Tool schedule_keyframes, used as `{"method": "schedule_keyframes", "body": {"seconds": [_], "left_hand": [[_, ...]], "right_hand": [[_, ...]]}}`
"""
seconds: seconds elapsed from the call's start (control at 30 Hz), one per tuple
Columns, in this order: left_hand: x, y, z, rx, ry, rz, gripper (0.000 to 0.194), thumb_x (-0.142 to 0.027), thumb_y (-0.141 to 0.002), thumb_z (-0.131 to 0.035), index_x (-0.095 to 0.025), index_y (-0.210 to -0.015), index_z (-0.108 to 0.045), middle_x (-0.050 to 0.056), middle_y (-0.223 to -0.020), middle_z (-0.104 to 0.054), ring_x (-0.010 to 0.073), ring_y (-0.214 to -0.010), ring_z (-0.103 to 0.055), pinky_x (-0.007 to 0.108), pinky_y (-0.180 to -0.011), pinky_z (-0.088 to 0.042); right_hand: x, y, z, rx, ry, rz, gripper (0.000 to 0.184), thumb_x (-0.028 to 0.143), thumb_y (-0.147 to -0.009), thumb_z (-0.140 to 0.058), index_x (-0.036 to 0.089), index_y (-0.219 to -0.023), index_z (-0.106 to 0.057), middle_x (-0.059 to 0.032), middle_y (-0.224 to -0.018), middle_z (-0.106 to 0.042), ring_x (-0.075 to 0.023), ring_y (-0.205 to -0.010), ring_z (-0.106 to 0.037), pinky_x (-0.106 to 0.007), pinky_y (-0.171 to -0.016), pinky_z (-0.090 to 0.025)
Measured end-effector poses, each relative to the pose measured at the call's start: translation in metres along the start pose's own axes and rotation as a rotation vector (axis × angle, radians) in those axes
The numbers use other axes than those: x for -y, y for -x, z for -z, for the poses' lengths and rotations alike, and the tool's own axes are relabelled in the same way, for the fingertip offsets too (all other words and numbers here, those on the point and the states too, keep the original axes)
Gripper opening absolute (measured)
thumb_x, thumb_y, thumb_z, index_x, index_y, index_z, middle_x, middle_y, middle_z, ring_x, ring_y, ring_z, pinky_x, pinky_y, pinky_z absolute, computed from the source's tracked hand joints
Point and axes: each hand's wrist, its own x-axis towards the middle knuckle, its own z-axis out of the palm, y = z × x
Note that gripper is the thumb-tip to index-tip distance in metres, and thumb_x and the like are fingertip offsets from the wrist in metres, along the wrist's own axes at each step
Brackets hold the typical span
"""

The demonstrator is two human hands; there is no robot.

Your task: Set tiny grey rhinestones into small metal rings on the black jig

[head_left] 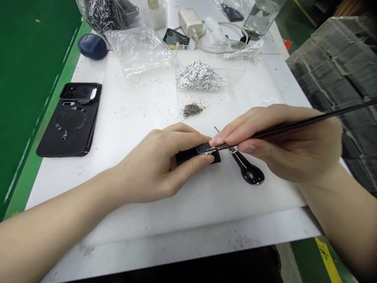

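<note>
My left hand (165,165) pinches a small black part (203,154) down on the white foam sheet (176,204), thumb below and fingers above. My right hand (282,141) is closed on long black tweezers (309,122), and their tips meet the part where a small silver piece shows. A black-handled awl (247,169) lies on the sheet just under my right hand, its thin point sticking up behind my fingers.
A black phone case (70,122) lies at the left. Behind are a small pile of tiny metal bits (193,109), a clear tray of white pieces (200,76), plastic bags (138,47), a white charger (191,21) and a blue case (92,46). Stacked dark trays (338,67) stand right.
</note>
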Motion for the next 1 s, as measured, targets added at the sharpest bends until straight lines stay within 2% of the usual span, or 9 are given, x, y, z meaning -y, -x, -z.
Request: {"method": "schedule_keyframes", "body": {"seconds": [0.3, 0.4, 0.57, 0.8, 0.93, 1.0], "left_hand": [[0.0007, -0.0017, -0.0004, 0.000, 0.012, 0.001, 0.021, -0.023, -0.111, -0.065, -0.026, -0.118, -0.085, 0.004, -0.109, -0.085, 0.0222, -0.107, -0.080, 0.033, -0.092, -0.067], [0.0000, -0.0022, -0.0003, -0.001, 0.011, 0.012, 0.022, -0.024, -0.111, -0.065, -0.027, -0.118, -0.085, 0.005, -0.114, -0.086, 0.0231, -0.109, -0.081, 0.035, -0.094, -0.068], [-0.0013, -0.0008, 0.0000, -0.003, 0.000, 0.050, 0.023, -0.026, -0.111, -0.066, -0.027, -0.120, -0.086, 0.006, -0.118, -0.085, 0.0244, -0.112, -0.080, 0.036, -0.094, -0.068], [0.0011, -0.0007, -0.0004, -0.013, 0.010, 0.012, 0.021, -0.025, -0.110, -0.067, -0.027, -0.119, -0.086, 0.005, -0.114, -0.085, 0.0226, -0.106, -0.081, 0.033, -0.091, -0.067], [0.0005, -0.0012, -0.0007, -0.007, 0.011, 0.038, 0.021, -0.026, -0.111, -0.066, -0.027, -0.119, -0.086, 0.006, -0.116, -0.084, 0.0240, -0.109, -0.081, 0.035, -0.093, -0.068], [0.0001, -0.0012, -0.0008, -0.001, 0.006, 0.049, 0.022, -0.026, -0.111, -0.065, -0.027, -0.120, -0.086, 0.006, -0.119, -0.085, 0.0249, -0.112, -0.081, 0.036, -0.095, -0.068]], "right_hand": [[0.0006, 0.0019, 0.0003, -0.001, 0.016, -0.032, 0.019, 0.012, -0.097, -0.085, 0.026, -0.110, -0.088, -0.0035, -0.101, -0.090, -0.0227, -0.096, -0.088, -0.034, -0.085, -0.073], [-0.0007, 0.0023, -0.0001, -0.013, -0.004, -0.002, 0.021, 0.010, -0.096, -0.085, 0.024, -0.112, -0.087, -0.0033, -0.101, -0.089, -0.0217, -0.096, -0.088, -0.033, -0.083, -0.073], [0.0009, 0.0031, -0.0011, -0.050, 0.006, -0.074, 0.015, 0.015, -0.097, -0.087, 0.026, -0.107, -0.088, -0.0028, -0.100, -0.089, -0.0224, -0.096, -0.088, -0.034, -0.085, -0.073], [0.0009, 0.0033, -0.0010, -0.042, 0.018, -0.050, 0.018, 0.016, -0.098, -0.086, 0.029, -0.109, -0.088, -0.0012, -0.101, -0.090, -0.0226, -0.094, -0.088, -0.035, -0.083, -0.073], [-0.0017, 0.0044, -0.0015, -0.060, 0.017, -0.054, 0.015, 0.017, -0.099, -0.085, 0.028, -0.109, -0.088, -0.0010, -0.100, -0.089, -0.0220, -0.094, -0.088, -0.034, -0.083, -0.074], [-0.0024, 0.0031, -0.0011, -0.086, 0.003, -0.033, 0.017, 0.016, -0.097, -0.087, 0.027, -0.110, -0.089, -0.0009, -0.098, -0.089, -0.0211, -0.089, -0.087, -0.033, -0.077, -0.074]]}}
